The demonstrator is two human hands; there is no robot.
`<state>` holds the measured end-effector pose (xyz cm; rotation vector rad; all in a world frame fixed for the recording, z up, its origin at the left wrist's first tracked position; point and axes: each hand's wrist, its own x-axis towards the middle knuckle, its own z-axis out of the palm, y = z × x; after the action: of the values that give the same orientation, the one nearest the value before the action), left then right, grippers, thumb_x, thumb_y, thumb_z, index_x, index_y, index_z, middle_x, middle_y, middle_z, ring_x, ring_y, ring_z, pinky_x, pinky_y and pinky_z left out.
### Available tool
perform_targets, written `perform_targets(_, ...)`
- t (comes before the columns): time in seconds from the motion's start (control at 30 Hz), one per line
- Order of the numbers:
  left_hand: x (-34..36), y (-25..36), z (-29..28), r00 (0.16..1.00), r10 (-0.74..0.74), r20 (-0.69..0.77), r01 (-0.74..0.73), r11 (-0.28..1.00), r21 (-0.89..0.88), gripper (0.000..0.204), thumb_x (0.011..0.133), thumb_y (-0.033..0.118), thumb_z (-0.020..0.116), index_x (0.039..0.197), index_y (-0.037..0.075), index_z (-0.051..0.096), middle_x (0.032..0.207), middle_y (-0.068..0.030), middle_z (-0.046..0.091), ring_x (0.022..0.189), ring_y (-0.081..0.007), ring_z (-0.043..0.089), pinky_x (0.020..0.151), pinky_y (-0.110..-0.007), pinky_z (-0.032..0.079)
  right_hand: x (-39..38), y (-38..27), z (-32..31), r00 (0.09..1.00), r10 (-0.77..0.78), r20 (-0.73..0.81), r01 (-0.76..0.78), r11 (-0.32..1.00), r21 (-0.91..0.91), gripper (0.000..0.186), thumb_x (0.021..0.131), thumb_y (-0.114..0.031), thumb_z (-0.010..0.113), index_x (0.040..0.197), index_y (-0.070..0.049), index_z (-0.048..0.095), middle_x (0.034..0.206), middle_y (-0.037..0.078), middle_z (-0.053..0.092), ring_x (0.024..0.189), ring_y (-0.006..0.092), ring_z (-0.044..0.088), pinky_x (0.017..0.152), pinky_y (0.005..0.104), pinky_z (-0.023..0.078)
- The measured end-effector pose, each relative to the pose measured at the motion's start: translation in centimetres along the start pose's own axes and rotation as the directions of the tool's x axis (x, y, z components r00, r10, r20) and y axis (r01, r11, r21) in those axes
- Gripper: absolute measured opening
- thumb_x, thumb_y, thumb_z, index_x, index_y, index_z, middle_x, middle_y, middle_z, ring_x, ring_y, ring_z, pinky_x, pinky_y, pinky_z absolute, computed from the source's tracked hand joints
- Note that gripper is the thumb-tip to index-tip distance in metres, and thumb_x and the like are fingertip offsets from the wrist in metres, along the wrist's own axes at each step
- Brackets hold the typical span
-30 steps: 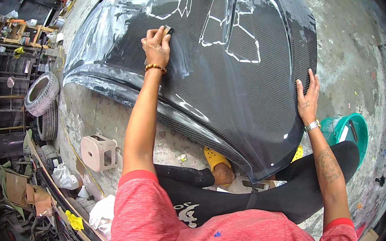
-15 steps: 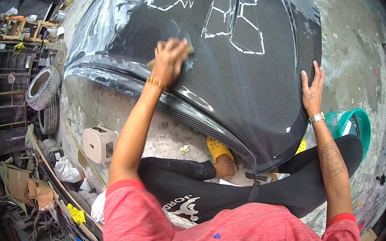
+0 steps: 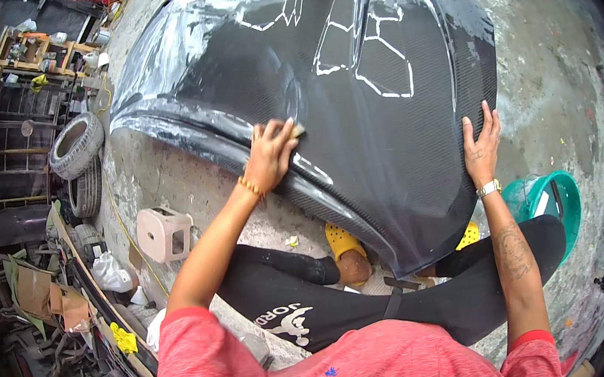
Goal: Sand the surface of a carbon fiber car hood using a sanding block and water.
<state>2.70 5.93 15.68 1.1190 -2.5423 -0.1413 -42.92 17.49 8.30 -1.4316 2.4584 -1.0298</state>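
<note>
A large black carbon-fibre car hood (image 3: 387,153) lies in front of me, its surface wet and smeared with grey-white residue on the far left. White reflections streak its far half. My left hand (image 3: 270,151) is curled over a small tan sanding block (image 3: 298,129), pressing it on the hood beside the raised left ridge. Only the block's end shows past my fingers. My right hand (image 3: 483,145) rests with fingers stretched along the hood's right edge and holds nothing.
A green bucket (image 3: 568,206) stands by my right knee. To the left are a pinkish plastic stool (image 3: 162,234), two tires (image 3: 77,147) and a cluttered pile with cardboard (image 3: 34,286). My feet in yellow clogs (image 3: 341,240) are beside the hood's near corner.
My left hand has drawn the sanding block nearer to me over the hood, toward the left ridge. My right hand stays on the right edge. The view has shifted slightly.
</note>
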Motion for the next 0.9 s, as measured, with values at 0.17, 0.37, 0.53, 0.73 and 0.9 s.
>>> perform_targets(0.17, 8.3, -0.3, 1.0, 0.991, 0.003, -0.134, 0.033, 0.963, 0.268, 0.041, 0.092, 0.015, 0.068, 0.131, 0.003, 0.061, 0.115, -0.0151, 0.061, 0.099, -0.038, 0.056, 0.089, -0.045, 0.047, -0.1, -0.7, 0.1, 1.0, -0.014, -0.022, 0.014, 1.0, 0.01, 0.066, 0.101, -0.045, 0.061, 0.158, -0.021, 0.037, 0.162, 0.024, 0.032, 0.148, 0.0444, 0.036, 0.119, 0.0542, 0.033)
perform_targets(0.37, 6.1, 0.3, 3.9, 0.964, -0.146, -0.223, 0.199, 0.95, 0.241, 0.038, 0.095, 0.018, 0.066, 0.131, 0.005, 0.067, 0.114, -0.0117, 0.062, 0.1, -0.0357, 0.056, 0.087, -0.047, 0.048, 0.3, -1.2, 1.7, 0.999, 0.012, -0.03, -0.009, 0.995, 0.104, 0.068, 0.1, -0.047, 0.063, 0.157, -0.018, 0.039, 0.161, 0.023, 0.033, 0.148, 0.0438, 0.035, 0.119, 0.0529, 0.033)
perform_targets(0.53, 1.4, -0.2, 3.1, 0.977, -0.173, -0.125, 0.192, 0.968, 0.161, 0.04, 0.095, 0.019, 0.065, 0.133, 0.005, 0.065, 0.118, -0.0094, 0.061, 0.104, -0.0343, 0.054, 0.088, -0.047, 0.044, -1.4, -3.6, 3.0, 0.986, 0.144, -0.085, -0.141, 0.989, 0.046, 0.069, 0.097, -0.048, 0.065, 0.155, -0.019, 0.04, 0.162, 0.021, 0.033, 0.138, 0.0465, 0.047, 0.111, 0.0539, 0.041)
perform_targets(0.73, 12.5, -5.1, 5.3, 0.925, -0.295, -0.241, 0.366, 0.861, 0.352, 0.04, 0.101, 0.028, 0.056, 0.133, 0.005, 0.061, 0.126, -0.0139, 0.056, 0.112, -0.038, 0.054, 0.089, -0.051, 0.045, -0.8, -6.5, 5.9, 0.987, 0.132, -0.087, -0.124, 0.988, 0.093, 0.069, 0.094, -0.048, 0.067, 0.154, -0.022, 0.042, 0.161, 0.018, 0.036, 0.131, 0.0502, 0.051, 0.107, 0.0561, 0.044)
perform_targets(0.9, 10.5, -0.4, 7.6, 0.918, -0.354, -0.18, 0.372, 0.924, 0.082, 0.036, 0.1, 0.02, 0.058, 0.134, 0.008, 0.06, 0.126, -0.0197, 0.053, 0.116, -0.0426, 0.052, 0.097, -0.059, 0.044, 1.6, -5.3, 7.3, 0.986, 0.143, -0.084, -0.134, 0.986, 0.1, 0.071, 0.093, -0.051, 0.067, 0.153, -0.022, 0.042, 0.161, 0.021, 0.035, 0.128, 0.0545, 0.051, 0.106, 0.0587, 0.046)
